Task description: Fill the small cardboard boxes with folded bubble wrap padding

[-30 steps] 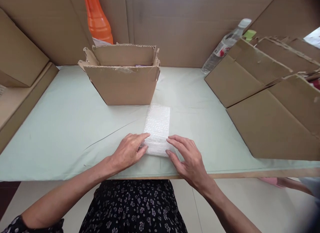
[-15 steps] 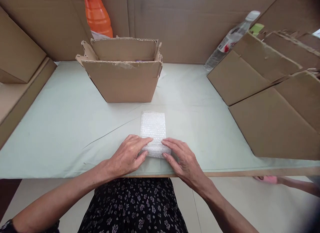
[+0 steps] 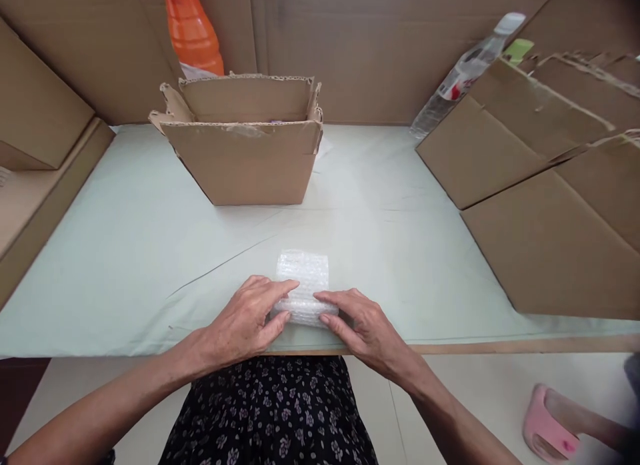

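At lower center, the left hand (image 3: 245, 316) and right hand (image 3: 364, 322) pinch opposite ends of partly rolled bubble wrap (image 3: 306, 277) (contents, if any, hidden), a grip suited to keeping it even.

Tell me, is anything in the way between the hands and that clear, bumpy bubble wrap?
Nothing visible: the bare left hand and bare right hand touch the clear, bumpy bubble wrap. The brown, open-topped cardboard box stands beyond it.

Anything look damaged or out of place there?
The middle box has ragged top edges, as if roughly cut. A thin dark line crosses the cloth left of the bubble wrap; thread or crease, I can't tell.
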Demonstrator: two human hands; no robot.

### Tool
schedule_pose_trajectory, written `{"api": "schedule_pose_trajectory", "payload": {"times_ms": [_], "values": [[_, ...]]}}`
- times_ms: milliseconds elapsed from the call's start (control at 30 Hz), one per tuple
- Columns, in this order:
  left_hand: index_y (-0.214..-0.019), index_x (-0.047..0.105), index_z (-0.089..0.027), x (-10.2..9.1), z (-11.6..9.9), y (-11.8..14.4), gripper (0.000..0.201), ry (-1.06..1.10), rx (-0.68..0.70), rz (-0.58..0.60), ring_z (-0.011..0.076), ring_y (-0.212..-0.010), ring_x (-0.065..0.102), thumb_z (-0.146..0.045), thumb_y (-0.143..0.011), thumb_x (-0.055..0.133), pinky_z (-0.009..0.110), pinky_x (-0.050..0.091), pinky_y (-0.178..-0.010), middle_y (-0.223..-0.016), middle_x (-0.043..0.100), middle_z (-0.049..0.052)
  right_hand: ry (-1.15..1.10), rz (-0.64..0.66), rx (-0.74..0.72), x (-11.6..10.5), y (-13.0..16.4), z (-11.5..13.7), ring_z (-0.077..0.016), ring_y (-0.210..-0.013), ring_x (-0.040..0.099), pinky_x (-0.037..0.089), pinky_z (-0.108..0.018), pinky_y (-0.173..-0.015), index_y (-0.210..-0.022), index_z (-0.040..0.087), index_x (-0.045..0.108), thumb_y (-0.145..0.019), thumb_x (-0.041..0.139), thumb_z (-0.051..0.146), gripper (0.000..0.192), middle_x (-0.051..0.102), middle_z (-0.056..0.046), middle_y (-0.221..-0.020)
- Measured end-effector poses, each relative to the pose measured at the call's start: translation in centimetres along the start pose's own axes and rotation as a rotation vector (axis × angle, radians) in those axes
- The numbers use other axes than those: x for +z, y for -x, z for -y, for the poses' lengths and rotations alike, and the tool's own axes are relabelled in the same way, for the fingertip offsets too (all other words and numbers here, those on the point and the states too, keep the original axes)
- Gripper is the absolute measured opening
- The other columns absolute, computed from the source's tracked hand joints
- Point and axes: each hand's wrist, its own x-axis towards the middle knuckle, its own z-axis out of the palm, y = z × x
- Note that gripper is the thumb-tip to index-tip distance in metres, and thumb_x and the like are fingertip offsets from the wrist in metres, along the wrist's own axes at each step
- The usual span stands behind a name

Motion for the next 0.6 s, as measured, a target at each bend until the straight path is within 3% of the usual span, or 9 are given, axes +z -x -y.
{"api": "schedule_pose_trajectory", "payload": {"times_ms": [133,233,333,467,533,600], "values": [[-0.130,0.059,-0.019,0.8,0.7,-0.4,0.033,-0.114,-0.022,-0.028,0.0234,-0.088,0.068,-0.021,-0.097,0.054,0.042,0.055,-0.082,-0.096,0.075,0.007,0.197,-0.175,-0.081,0.1,0.1,0.1,-0.0277,-0.116,0.065,0.056,-0.045,-0.091,-0.127,0.022,0.063,-0.099,0.059,0.031,0.030,0.068,-0.014,-0.129],[-0.126,0.060,-0.019,0.6,1.3,-1.1,0.030,-0.200,0.004,-0.114,0.0260,-0.099,0.067,-0.020,-0.096,0.055,0.044,0.056,-0.085,-0.110,0.073,0.011,0.288,-0.112,-0.185,0.6,-0.2,-0.2,-0.0301,-0.117,0.063,0.054,-0.048,-0.092,-0.126,0.021,0.062,-0.096,0.062,0.029,0.031,0.065,-0.015,-0.133],[-0.129,0.057,-0.019,-1.6,1.7,-2.7,0.034,-0.322,0.043,-0.300,0.0307,-0.119,0.061,-0.020,-0.095,0.059,0.049,0.054,-0.097,-0.132,0.062,0.017,0.302,-0.050,-0.200,1.3,-0.6,-0.8,-0.0296,-0.115,0.063,0.055,-0.048,-0.091,-0.125,0.020,0.061,-0.095,0.059,0.021,0.030,0.066,-0.015,-0.132],[-0.134,0.055,-0.024,-5.7,2.2,-5.6,0.042,-0.423,0.046,-0.534,0.0326,-0.129,0.054,-0.015,-0.093,0.060,0.053,0.050,-0.104,-0.141,0.055,0.016,0.268,-0.095,-0.191,2.2,-1.3,-1.5,-0.0281,-0.113,0.065,0.055,-0.045,-0.088,-0.122,0.020,0.062,-0.094,0.055,0.015,0.029,0.068,-0.014,-0.128],[-0.132,0.057,-0.025,-6.7,2.5,-6.7,0.041,-0.393,0.032,-0.557,0.0316,-0.128,0.055,-0.015,-0.093,0.059,0.052,0.051,-0.104,-0.140,0.055,0.014,0.259,-0.134,-0.205,2.3,-1.4,-1.7,-0.0268,-0.111,0.066,0.056,-0.043,-0.087,-0.122,0.020,0.062,-0.094,0.055,0.014,0.029,0.070,-0.012,-0.125],[-0.130,0.058,-0.024,-6.3,2.9,-7.0,0.038,-0.333,0.026,-0.520,0.0304,-0.127,0.056,-0.014,-0.093,0.058,0.052,0.051,-0.104,-0.138,0.057,0.013,0.254,-0.162,-0.220,2.3,-1.4,-1.9,-0.0258,-0.111,0.066,0.056,-0.041,-0.086,-0.123,0.020,0.062,-0.093,0.055,0.014,0.031,0.070,-0.012,-0.125]]}}
